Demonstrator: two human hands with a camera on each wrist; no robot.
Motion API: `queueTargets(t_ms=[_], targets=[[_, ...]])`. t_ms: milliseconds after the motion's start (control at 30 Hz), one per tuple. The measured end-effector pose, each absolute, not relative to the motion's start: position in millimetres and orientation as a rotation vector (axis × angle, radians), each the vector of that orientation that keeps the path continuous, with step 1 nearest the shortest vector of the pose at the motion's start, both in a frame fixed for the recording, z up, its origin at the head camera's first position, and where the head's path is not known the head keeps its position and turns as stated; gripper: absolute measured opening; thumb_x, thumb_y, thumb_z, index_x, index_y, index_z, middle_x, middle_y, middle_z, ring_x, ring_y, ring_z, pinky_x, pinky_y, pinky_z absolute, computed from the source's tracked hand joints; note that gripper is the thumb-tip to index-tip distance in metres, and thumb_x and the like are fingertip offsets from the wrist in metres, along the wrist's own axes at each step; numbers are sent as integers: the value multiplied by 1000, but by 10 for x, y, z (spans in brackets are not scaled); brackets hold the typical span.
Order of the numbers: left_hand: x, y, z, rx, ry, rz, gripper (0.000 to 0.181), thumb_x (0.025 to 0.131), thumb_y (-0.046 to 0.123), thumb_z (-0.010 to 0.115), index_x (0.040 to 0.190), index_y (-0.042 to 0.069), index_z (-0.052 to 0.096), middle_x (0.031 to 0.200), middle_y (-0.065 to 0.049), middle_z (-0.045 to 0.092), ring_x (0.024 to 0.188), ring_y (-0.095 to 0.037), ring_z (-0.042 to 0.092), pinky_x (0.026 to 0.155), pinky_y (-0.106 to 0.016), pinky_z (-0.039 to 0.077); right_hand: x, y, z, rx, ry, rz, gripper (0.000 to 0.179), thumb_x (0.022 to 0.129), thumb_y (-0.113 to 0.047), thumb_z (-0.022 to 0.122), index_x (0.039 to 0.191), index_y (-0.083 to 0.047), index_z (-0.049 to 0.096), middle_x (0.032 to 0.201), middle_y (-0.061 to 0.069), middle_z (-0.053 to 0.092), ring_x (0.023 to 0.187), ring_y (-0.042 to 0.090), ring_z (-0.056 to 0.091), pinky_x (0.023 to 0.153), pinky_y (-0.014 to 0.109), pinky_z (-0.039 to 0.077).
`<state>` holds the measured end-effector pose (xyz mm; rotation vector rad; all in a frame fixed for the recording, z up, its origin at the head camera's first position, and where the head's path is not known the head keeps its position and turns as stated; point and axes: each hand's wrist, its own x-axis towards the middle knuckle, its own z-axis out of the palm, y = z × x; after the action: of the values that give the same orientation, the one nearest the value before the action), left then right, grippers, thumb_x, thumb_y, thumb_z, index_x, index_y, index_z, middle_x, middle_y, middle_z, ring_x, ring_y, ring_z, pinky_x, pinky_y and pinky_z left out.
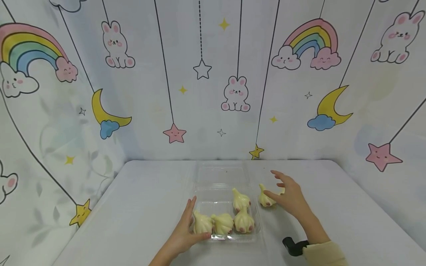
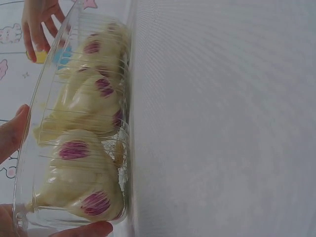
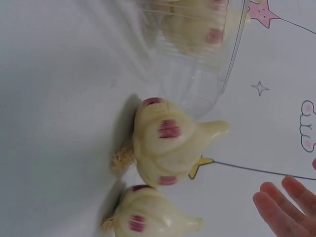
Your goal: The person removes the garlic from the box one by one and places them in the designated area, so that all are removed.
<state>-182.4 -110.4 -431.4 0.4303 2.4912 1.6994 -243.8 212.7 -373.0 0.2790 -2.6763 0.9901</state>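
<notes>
A clear plastic clamshell box [image 1: 216,196] holds several pale garlic bulbs [image 1: 244,222] with purple patches, mostly along its near and right sides. My left hand [image 1: 184,228] rests against the box's near left corner, fingers fairly straight along the left side and thumb [image 2: 91,230] along the front wall. Right of the box, two more bulbs sit on the table: one garlic bulb [image 3: 168,143] nearer the box, another [image 3: 153,217] beside it, mostly covered by my hand in the head view. Spread above them, my right hand [image 1: 290,195] holds nothing; the right wrist view shows its fingertips apart from both bulbs.
The box's clear lid [image 1: 221,174] lies folded back at the far side. A black device [image 1: 294,246] sits by my right wrist, near the sleeve [image 1: 324,254]. The white table [image 1: 149,195] meets a patterned cloth backdrop [image 1: 206,111] behind and at both sides.
</notes>
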Motion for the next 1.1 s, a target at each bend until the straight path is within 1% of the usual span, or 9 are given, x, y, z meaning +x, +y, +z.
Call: queueTargets(t_ms=[133,267,600,800,933,1100], targets=[[-1820,-1102,-4313,428,2496,1697,111,70,22,79,148,16,0,146,-29,-13,126,-56,17,98,-64,23,-2433,2034,-3721,285,-2699,1021,73,77,-29,74,137,-9,38,128,25,44,109,41,51,80,49,51],[-1814,-1102,-4302,437,2497,1697,111,70,21,79,148,15,-1,146,-29,-13,126,-56,17,98,-64,24,-2440,1941,-3720,319,-2693,1048,72,77,-28,74,137,-10,39,129,24,44,109,40,51,80,49,51],[-1835,-1103,-4321,434,2492,1700,110,71,24,78,148,13,0,146,-29,-13,127,-56,14,98,-64,22,-2455,1733,-3795,374,-2661,1071,69,73,-20,77,134,-10,44,126,22,48,104,39,55,75,45,53],[-1835,-1103,-4318,442,2491,1694,110,71,23,78,147,13,0,146,-30,-14,125,-57,14,97,-66,22,-2469,1635,-3850,397,-2666,1108,70,72,-22,78,133,-12,45,125,18,50,104,37,56,76,44,53],[-1833,-1103,-4316,442,2487,1699,110,71,22,78,147,12,0,146,-30,-14,127,-56,12,98,-65,21,-2471,1567,-3886,399,-2675,1129,69,72,-23,78,132,-12,47,125,16,50,104,35,56,75,42,54],[-1831,-1100,-4316,435,2494,1701,110,70,22,79,148,14,1,146,-29,-13,127,-56,13,98,-64,21,-2469,1480,-3910,419,-2671,1139,67,71,-21,79,130,-13,49,123,15,52,102,34,57,73,41,54]])
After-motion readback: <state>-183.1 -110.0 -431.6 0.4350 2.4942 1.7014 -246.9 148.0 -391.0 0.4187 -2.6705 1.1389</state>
